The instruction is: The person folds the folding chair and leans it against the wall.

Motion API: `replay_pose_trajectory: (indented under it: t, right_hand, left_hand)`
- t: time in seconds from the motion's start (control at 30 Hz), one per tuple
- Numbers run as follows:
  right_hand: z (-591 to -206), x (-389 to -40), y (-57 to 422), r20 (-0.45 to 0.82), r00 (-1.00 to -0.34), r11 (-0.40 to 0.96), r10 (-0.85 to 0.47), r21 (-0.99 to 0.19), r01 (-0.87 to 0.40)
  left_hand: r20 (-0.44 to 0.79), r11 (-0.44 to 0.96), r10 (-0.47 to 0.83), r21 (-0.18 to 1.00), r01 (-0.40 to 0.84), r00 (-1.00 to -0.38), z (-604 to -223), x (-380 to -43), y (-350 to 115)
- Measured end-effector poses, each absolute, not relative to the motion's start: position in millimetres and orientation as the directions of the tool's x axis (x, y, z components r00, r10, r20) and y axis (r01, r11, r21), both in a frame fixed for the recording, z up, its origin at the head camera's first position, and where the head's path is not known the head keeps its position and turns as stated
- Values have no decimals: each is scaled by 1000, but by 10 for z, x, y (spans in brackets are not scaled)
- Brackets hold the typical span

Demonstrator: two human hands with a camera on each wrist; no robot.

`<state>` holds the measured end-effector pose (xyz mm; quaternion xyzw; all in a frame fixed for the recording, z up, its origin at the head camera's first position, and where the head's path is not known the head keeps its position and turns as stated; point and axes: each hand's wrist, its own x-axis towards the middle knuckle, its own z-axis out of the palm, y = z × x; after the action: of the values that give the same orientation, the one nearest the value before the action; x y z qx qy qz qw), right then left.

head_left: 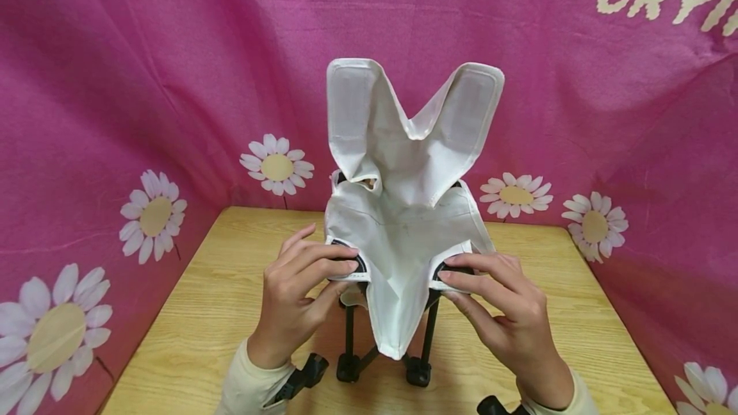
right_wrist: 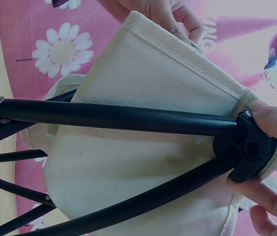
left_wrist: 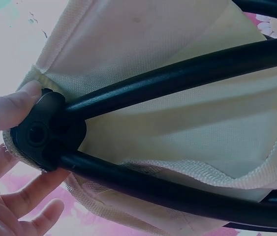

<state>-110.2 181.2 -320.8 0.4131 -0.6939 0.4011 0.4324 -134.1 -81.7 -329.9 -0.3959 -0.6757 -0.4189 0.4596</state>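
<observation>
A small folding chair stands on the table, its white fabric seat draped over a black tube frame. Two fabric flaps rise at the back, with a deep dip between them. At the front left corner, my left hand pinches the seat's edge around a black plastic joint. My right hand grips the opposite front corner at its own joint, thumb and fingers on either side. Between the hands, the cloth's front edge sags to a point. Most back legs are hidden by the fabric.
The chair is on a light wooden table. Pink cloth with white daisies and lettering hangs behind and along both sides. A black wrist device is strapped at the left sleeve.
</observation>
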Motion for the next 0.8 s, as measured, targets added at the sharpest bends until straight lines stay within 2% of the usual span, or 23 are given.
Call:
replay_pose_trajectory:
  t: [0.8]
  right_hand:
    - [-3153, -1101, 1727, 941, -259, 336, -219, -177, -925]
  left_hand:
    - [948, 344, 147, 218, 913, -282, -3301, -1349, -806]
